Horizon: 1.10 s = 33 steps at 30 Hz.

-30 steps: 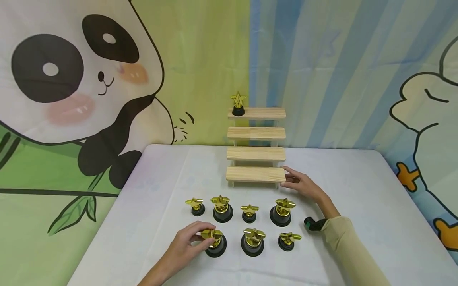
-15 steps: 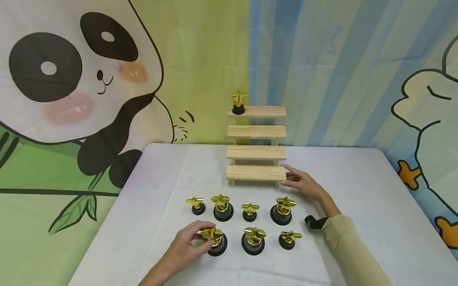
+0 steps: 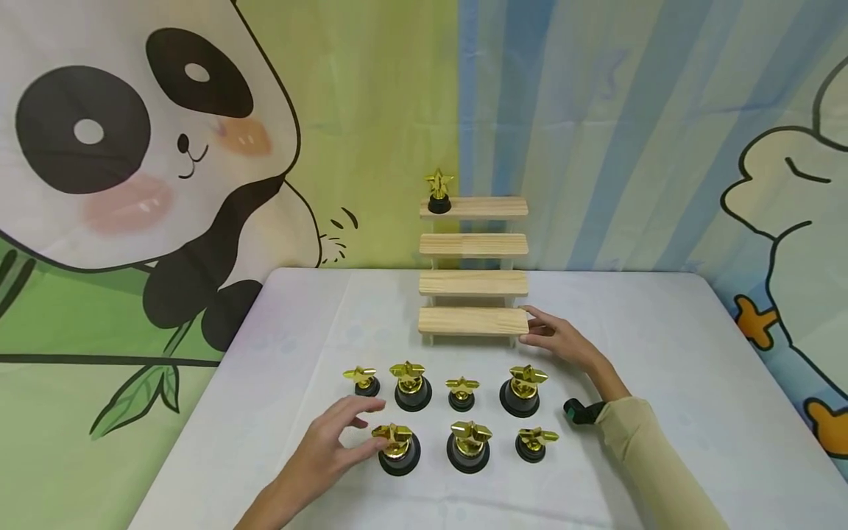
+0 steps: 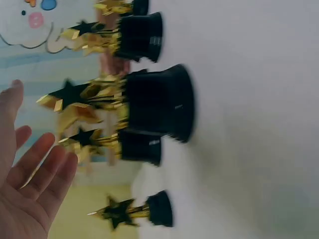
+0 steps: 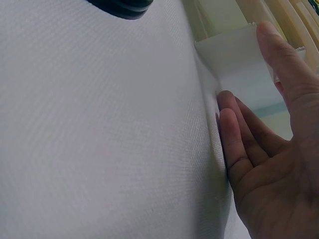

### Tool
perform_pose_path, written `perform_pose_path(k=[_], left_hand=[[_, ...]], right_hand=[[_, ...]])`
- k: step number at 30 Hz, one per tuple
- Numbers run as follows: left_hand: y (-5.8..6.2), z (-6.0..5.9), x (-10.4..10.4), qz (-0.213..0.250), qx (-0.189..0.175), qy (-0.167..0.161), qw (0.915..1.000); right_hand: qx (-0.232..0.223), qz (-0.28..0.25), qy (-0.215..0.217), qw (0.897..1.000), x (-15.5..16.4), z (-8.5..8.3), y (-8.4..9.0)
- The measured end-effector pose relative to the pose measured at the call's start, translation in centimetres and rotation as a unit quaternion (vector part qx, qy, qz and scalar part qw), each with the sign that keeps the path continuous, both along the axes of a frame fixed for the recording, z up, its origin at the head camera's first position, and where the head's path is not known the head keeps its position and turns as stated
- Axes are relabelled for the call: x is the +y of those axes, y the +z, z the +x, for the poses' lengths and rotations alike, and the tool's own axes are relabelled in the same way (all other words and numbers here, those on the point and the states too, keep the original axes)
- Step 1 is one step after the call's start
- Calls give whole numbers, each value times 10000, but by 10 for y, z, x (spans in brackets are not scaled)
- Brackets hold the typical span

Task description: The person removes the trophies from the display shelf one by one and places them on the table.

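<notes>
Beside the front-left star trophy [image 3: 399,450], gold on a black base, my left hand [image 3: 324,442] has its fingers spread. The thumb tip is at the star's left edge; whether it touches is unclear. In the left wrist view that hand [image 4: 37,184] shows bent, parted fingers with nothing between them. My right hand [image 3: 563,342] is at the right end of the lowest step of a wooden stepped shelf [image 3: 473,321], thumb and fingers extended around its edge. The right wrist view shows the thumb [image 5: 281,55] over the shelf's end and other fingers low by the tablecloth.
Several more star trophies stand upright in two rows, among them a big one [image 3: 469,449] at front middle and a small one [image 3: 461,394] behind. One small trophy [image 3: 439,193] stands on the top step's left end. A patterned curtain [image 3: 371,110] hangs behind the white table [image 3: 662,353].
My left hand has let go of the front-left trophy, its fingers opening and drawing back left. The trophy stays standing in place. The right hand has stayed at the shelf.
</notes>
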State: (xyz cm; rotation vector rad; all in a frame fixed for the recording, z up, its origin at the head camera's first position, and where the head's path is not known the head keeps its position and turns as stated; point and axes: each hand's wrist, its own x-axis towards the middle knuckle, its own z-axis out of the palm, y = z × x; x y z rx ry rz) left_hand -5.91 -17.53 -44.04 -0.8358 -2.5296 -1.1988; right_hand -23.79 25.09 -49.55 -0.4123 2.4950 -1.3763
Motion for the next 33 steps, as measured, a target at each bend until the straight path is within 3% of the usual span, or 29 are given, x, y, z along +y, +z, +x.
perform_pose_path(k=[3, 7, 12, 16, 23, 27, 33], left_hand=[[21, -6, -7, 23, 185, 58, 9998], [44, -19, -15, 65, 162, 269, 9995], [60, -42, -24, 106, 191, 511, 9985], [76, -62, -25, 87, 264, 504, 9983], [118, -109, -12, 428, 157, 246, 9987], [131, -139, -1, 590, 26, 272, 9979], [145, -182, 20, 453, -138, 365, 9982]], right_hand=[[9, -34, 4, 10000, -1, 1, 0], [3, 21, -24, 10000, -3, 3, 1], [-36, 22, -55, 10000, -9, 12, 16], [10, 68, -12, 10000, -11, 16, 27], [47, 125, -17, 9999, 0, -3, 0], [48, 128, 49, 9999, 0, -3, 0], [-19, 202, -3, 9998, -1, 0, 2]])
